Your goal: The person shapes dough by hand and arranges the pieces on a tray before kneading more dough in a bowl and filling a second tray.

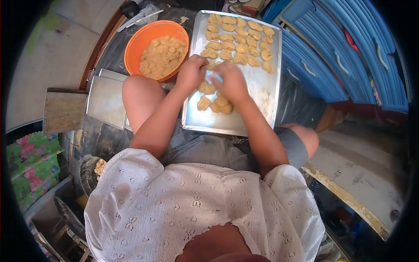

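A metal baking tray (257, 96) rests across my lap, with rows of shaped dough pieces (228, 46) over its far half. My left hand (190, 73) is over the tray's left edge, fingers curled and pinched at a small dough piece (211, 65). Close beside it, my right hand (231, 81) is smeared by motion, its fingertips pointing toward the same piece. Loose dough lumps (220, 105) lie in a small heap nearer to me, partly under my right hand. Left of the tray stands an orange bowl (131, 54) holding many more dough lumps.
Blue plastic drawers (314, 56) with pale handles line the right side. Flat metal trays (106, 100) and a wooden board (64, 111) lie to the left. A white-handled utensil (135, 21) and a plastic bag are behind the bowl. A green floral cloth (32, 163) hangs at far left.
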`<state>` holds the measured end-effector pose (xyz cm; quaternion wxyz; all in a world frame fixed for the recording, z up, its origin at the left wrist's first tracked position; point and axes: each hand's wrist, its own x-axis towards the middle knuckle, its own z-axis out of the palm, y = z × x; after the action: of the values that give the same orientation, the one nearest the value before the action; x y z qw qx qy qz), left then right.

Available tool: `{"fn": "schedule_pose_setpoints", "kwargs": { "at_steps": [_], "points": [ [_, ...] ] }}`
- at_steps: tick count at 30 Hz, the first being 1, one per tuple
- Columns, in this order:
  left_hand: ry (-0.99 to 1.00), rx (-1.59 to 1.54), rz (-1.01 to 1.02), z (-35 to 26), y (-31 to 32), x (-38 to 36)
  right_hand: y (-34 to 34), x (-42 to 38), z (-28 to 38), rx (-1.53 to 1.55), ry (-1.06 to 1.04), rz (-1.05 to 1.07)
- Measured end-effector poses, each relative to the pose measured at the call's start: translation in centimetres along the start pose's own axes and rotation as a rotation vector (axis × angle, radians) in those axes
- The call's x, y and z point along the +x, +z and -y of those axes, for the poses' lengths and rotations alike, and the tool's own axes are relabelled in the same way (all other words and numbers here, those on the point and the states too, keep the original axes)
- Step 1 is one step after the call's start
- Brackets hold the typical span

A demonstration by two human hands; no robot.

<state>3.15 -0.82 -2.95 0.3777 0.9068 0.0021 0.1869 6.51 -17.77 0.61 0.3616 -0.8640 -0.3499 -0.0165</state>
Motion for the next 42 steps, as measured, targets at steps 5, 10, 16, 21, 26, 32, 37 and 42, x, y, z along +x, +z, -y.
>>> {"fn": "schedule_pose_setpoints", "kwargs": {
  "at_steps": [5,10,16,21,26,32,37,42],
  "points": [
    [-0.059,-0.060,0.043,-0.9,-0.8,-0.1,-0.7,-1.8,0.5,0.127,0.171,0.286],
    [0.013,0.007,0.169,-2.9,-2.3,-0.7,-3.2,-1.3,-2.5,0.148,0.393,-0.113],
    [0.030,0.092,0.470,-3.5,-3.0,-2.9,-3.5,-1.5,-4.4,-0.081,0.146,-0.119],
    [-0.019,0.015,0.434,-4.4,-2.5,-2.1,-6.0,-4.3,-3.2,-0.015,0.420,0.128],
    [0.128,-0.154,0.263,-8.6,3.2,1.7,-8.0,-5.4,-3.9,0.193,0.601,-0.061],
    [0.431,0.270,0.273,-8.1,8.8,3.8,-7.8,-6.7,-8.6,-0.150,0.286,-0.305],
    [0.457,0.317,0.219,-7.6,8.0,2.8,-6.9,-6.0,-9.9,-0.265,0.258,-0.277],
    [0.531,0.399,0.294,-7.7,7.9,3.7,-7.1,-5.7,-10.2,-0.220,0.242,-0.237]
  ]
}}
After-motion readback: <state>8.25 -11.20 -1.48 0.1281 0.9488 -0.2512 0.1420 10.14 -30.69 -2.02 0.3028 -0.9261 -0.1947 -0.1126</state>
